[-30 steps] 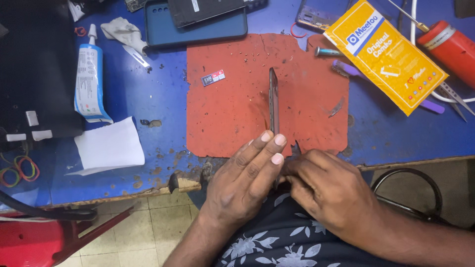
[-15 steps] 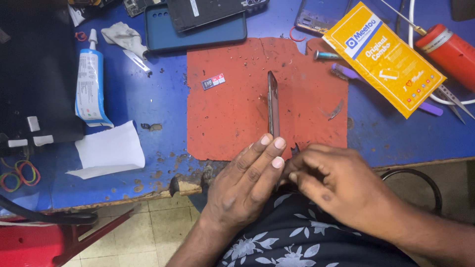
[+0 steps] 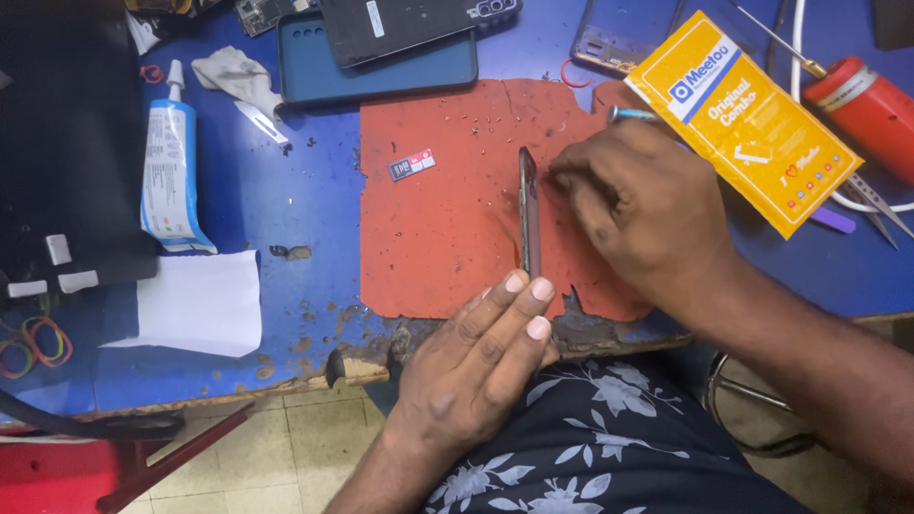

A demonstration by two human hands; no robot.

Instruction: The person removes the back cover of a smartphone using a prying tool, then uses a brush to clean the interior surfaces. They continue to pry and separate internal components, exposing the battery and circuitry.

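A dark phone [image 3: 528, 209] stands on its long edge on a worn red mat [image 3: 447, 228] on the blue bench. My left hand [image 3: 476, 362] steadies the phone's near end with its fingertips. My right hand [image 3: 638, 209] rests on the mat to the right of the phone, fingers pinched together against the phone's far end; whether it holds a small tool is hidden. A small memory card [image 3: 412, 166] lies on the mat to the left.
A glue tube [image 3: 169, 171], white paper [image 3: 195, 303] and rubber bands [image 3: 38, 341] lie left. A blue phone case [image 3: 381, 59] and dark back cover [image 3: 419, 24] sit at the back. A yellow packet [image 3: 752, 119], red cylinder [image 3: 862, 105] and tweezers [image 3: 881, 205] lie right.
My right hand has moved from the phone's near end, beside my left hand, up to its far end. My left hand has stayed on the near end.
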